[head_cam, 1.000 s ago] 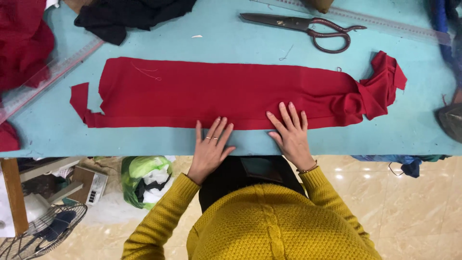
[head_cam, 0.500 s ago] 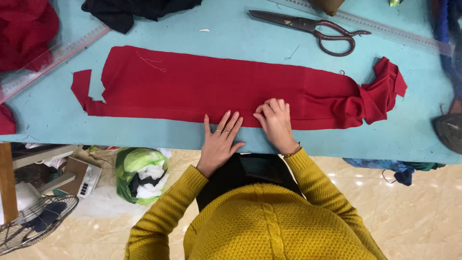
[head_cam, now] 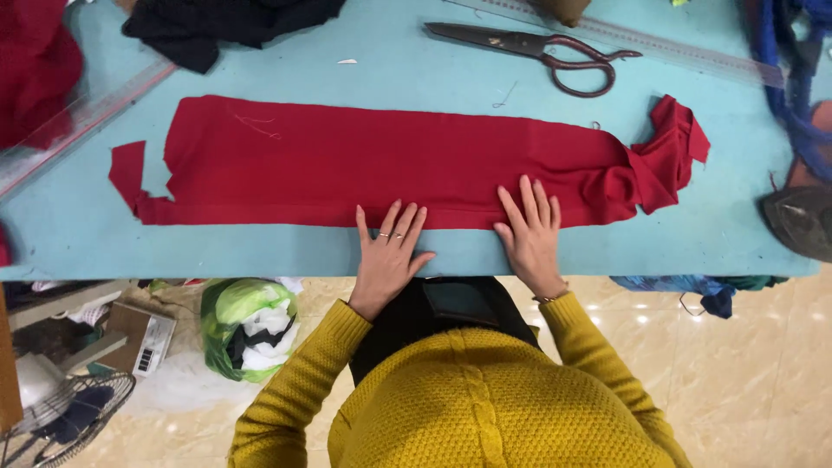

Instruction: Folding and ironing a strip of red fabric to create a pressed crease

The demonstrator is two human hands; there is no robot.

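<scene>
Pressing flat with open palms, the left hand and right hand pin the near edge of the long red fabric strip, apparently keeping it smooth on the blue table, gripping nothing.

- Bright, even overhead light; colours saturated.
- Soft, short shadows beneath the hands.
- Glare spots on the glossy floor.
- Sharp focus; edges bow slightly.

Red cloth, light-blue table
</scene>
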